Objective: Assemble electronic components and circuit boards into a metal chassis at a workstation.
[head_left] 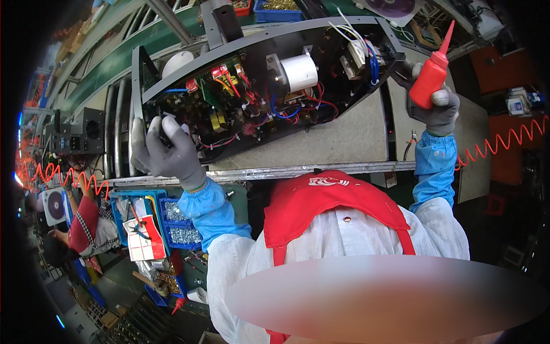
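Note:
A dark metal equipment chassis (pixel 269 34) lies tilted across the bench, its inside full of circuit boards, coloured wires and a white cylinder (pixel 299 72). My left hand (pixel 169 152), in a grey glove, has its fingers curled round the lower left corner of the chassis; part of the grip is hidden. Beside the chassis's right end, my right hand (pixel 442 112), gloved too, is closed around a red squeeze bottle (pixel 428 83). The bottle's long pointed nozzle points up and away from me. White and blue leads (pixel 366 49) stick out at the chassis's upper right.
Metal rollers (pixel 117 132) run left of the chassis, with another dark unit (pixel 80 132) beyond. Blue bins of screws (pixel 182 223) and a tool tray (pixel 146 235) stand by my left arm. A coiled orange hose (pixel 504 143) hangs at right. Another person (pixel 86 229) works at far left.

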Demonstrator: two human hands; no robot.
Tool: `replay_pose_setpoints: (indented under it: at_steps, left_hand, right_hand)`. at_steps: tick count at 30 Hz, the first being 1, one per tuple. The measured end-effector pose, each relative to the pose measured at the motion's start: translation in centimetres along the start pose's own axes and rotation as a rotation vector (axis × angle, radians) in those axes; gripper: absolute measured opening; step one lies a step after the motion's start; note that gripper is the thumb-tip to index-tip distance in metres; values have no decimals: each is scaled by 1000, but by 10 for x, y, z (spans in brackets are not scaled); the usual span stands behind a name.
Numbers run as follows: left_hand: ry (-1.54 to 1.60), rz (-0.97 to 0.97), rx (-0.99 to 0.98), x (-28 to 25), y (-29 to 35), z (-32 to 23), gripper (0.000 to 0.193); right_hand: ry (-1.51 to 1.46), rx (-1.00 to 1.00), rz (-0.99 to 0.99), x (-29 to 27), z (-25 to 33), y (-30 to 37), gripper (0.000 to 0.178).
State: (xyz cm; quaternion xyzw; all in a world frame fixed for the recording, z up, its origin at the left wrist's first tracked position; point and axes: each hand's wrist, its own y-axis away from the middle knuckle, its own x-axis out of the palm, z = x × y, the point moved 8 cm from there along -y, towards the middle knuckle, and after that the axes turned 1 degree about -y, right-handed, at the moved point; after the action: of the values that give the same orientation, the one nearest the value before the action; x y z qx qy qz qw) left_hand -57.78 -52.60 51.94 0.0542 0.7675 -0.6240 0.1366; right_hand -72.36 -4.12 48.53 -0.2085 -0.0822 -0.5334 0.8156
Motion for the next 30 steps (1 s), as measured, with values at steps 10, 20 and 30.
replay_pose_setpoints:
  at_steps: [10, 20, 30]
  left_hand:
    - [-44, -22, -57, -4, 10, 15, 10]
    - [-32, 9, -59, -20, 2, 8, 13]
    - [-21, 130, -77, -42, 10, -1, 18]
  right_hand:
    - [-872, 273, 1, 61, -21, 36, 54]
    - [-58, 597, 385, 155, -112, 71, 80]
    - [79, 807, 556, 208, -177, 86, 61]
